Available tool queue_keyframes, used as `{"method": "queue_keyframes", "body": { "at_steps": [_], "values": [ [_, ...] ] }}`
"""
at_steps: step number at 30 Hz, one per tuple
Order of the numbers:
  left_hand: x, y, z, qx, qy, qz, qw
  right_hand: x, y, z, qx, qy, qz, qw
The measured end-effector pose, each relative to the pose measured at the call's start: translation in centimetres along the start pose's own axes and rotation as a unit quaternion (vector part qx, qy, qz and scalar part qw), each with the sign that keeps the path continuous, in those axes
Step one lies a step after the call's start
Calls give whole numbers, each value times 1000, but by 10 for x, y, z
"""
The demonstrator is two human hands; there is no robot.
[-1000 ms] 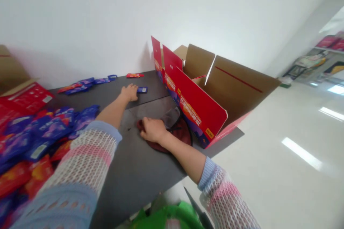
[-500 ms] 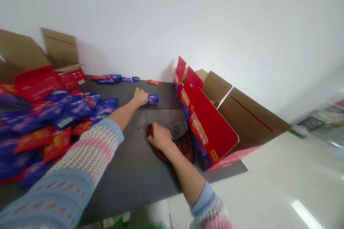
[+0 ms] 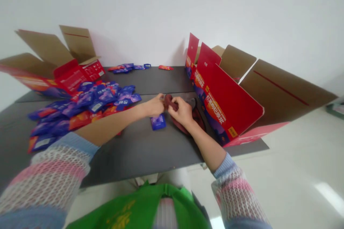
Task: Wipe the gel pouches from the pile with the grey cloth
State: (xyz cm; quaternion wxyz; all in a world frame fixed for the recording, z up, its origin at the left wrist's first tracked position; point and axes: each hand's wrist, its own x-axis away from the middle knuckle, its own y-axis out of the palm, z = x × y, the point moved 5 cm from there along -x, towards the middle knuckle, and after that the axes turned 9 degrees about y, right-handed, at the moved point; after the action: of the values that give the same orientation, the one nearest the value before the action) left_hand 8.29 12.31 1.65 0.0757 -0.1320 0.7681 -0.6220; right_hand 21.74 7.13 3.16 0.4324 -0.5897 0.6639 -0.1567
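Observation:
My left hand (image 3: 155, 105) is closed at the near edge of a dark red cloth pouch (image 3: 194, 118) on the grey table (image 3: 139, 150). A blue packet (image 3: 158, 121) lies or hangs just under that hand; whether the fingers grip it I cannot tell. My right hand (image 3: 181, 111) is closed on the pouch's rim, pinching the dark red fabric. Both hands meet at the pouch's mouth, close to the left of the open red cardboard box (image 3: 228, 107).
A heap of blue and red packets (image 3: 80, 111) covers the table's left half. A second open red box (image 3: 53, 68) stands at the back left. A few loose packets (image 3: 131, 67) lie along the far edge by the white wall. A green bag (image 3: 139, 207) sits below.
My left hand drew back from the far middle of the table, bringing the blue packet to the pouch. My right hand shifted from pressing on the pouch to pinching its rim. The view swung left.

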Motion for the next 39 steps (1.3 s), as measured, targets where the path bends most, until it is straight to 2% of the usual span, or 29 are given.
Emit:
{"method": "queue_keyframes", "body": {
  "at_steps": [2,5,7,12,15,17,19,21,23,25,28,31,35,39],
  "values": [
    [7,-1,15,14,-31,28,999,0,7,1,-5,-2,-15,1000],
    [31,-9,23,2,-163,71,984,3,21,1,-15,-22,-44,999],
    [48,-16,40,-9,-237,98,967,5,27,2,-19,-27,-54,998],
    [56,-20,121,-2,-286,112,952,-2,22,10,-34,-7,-21,999],
    [48,-10,143,2,-240,115,964,-7,16,20,-34,33,12,999],
    [47,1,139,12,-163,97,982,-7,14,24,-37,58,25,997],
    [55,11,124,33,-96,66,993,-6,13,24,-47,61,34,996],
    [67,17,105,64,-78,44,994,-3,13,21,-56,50,39,996],
    [79,20,92,80,-104,34,991,0,14,16,-54,38,33,997],
    [87,20,89,65,-157,42,985,3,17,11,-51,27,11,998],
    [91,21,99,32,-220,59,973,6,23,3,-67,-14,-36,997],
    [90,26,111,21,-264,44,963,13,31,-9,-68,-79,-94,990],
    [79,21,122,-24,-278,20,960,29,47,-29,39,-160,-193,967],
    [67,11,129,-66,-301,-19,951,41,57,-43,156,-195,-213,945]
  ]
}}
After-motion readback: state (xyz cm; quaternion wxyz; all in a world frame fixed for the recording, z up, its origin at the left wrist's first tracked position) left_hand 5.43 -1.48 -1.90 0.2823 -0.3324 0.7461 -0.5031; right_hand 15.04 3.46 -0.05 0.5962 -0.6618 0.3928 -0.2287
